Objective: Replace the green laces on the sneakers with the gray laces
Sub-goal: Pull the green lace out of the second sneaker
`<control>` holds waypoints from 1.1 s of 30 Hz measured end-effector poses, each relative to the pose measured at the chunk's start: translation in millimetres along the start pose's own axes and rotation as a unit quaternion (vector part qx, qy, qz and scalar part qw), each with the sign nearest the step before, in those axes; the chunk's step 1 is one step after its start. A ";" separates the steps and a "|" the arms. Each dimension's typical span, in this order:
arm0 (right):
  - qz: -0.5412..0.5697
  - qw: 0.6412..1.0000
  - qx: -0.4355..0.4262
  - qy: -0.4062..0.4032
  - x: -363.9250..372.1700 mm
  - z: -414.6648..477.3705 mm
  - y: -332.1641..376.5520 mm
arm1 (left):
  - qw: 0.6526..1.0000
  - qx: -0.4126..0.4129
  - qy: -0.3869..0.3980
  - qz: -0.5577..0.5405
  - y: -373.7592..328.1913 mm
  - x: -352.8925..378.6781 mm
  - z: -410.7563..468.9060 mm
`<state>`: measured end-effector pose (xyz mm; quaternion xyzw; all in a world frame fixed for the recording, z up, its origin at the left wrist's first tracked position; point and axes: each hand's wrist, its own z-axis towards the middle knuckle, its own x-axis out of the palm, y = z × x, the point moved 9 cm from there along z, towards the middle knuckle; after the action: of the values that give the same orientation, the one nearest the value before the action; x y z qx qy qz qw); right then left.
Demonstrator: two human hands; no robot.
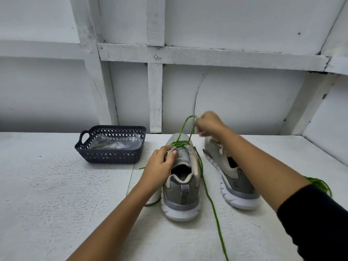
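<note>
We find the first sneaker [180,185] upright at the middle of the white table [47,185], heel toward us and toe toward the wall [244,95]. The left hand [160,166] grips its left lace flap, fingers curled over the edge and thumb lying on the tongue. The right hand [209,123] is raised above the toe and pinches a loop of the green lace [179,143]. This lace crosses only the eyelets nearest the toe, and one loose end runs down the right side of the shoe and off the near edge of the picture. The second sneaker [231,176] lies just beside the first on the right, tipped onto its side. It carries a small blue mark on its side panel that we cannot read. A second green lace [320,183] lies bunched on the table beyond the right forearm, next to the black sleeve [316,213]. A dark perforated basket [113,157] stands on the left and holds a clear plastic packet [113,143]. We cannot make out what is in the packet, and no other writing is legible.
</note>
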<state>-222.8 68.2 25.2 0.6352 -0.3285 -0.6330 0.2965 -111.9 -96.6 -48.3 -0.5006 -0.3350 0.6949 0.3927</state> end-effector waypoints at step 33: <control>0.084 0.992 -0.005 -0.099 -31.2 3.4 7.8 | 1.000 -0.006 -0.004 -0.011 0.6 0.3 -0.6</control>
<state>-226.0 88.3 50.2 0.5380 -0.4055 -0.6674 0.3173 -111.5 -96.6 -49.1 -0.4963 -0.3467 0.6905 0.3958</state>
